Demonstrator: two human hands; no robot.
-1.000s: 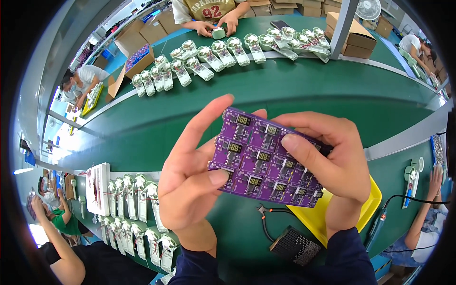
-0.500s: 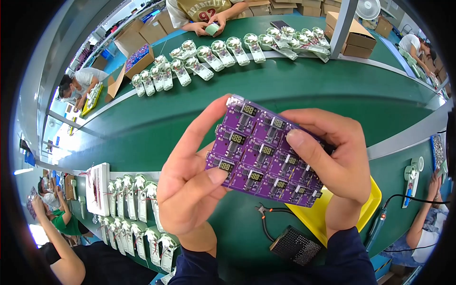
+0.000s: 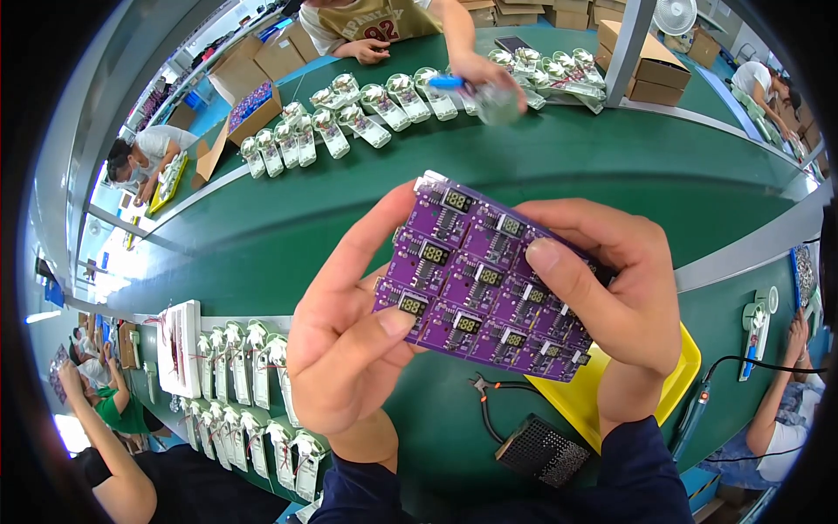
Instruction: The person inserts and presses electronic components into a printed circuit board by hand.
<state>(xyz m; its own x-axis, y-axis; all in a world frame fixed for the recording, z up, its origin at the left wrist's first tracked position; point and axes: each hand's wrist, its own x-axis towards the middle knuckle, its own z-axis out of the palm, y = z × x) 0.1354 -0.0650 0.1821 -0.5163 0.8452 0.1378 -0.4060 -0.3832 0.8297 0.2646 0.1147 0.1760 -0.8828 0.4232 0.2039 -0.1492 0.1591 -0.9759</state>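
Between my two hands is a purple circuit board panel (image 3: 476, 278), tilted, its small boards each carrying a two-digit display. My left hand (image 3: 349, 336) pinches its left side, thumb on the front near a lower display and index finger at the upper corner. At the upper right, my right hand (image 3: 615, 288) grips the panel, thumb across the face and fingers behind the edge. Below it on the green bench lie pliers (image 3: 485, 402) with orange and black handles and a black perforated box (image 3: 543, 450). A yellow tray (image 3: 690, 358) sits partly behind my right wrist.
Rows of pale green fan housings (image 3: 229, 367) stand at the left beside a white foam tray (image 3: 181, 345). More housings (image 3: 367, 131) line the far bench, where a co-worker's hand (image 3: 489, 74) moves. A soldering iron (image 3: 694, 419) with a black cable lies at right.
My hands hold the panel almost still, its left side shifting slightly leftward. Across the bench, the co-worker's arm has reached out to the housings with a blurred pale housing in hand.
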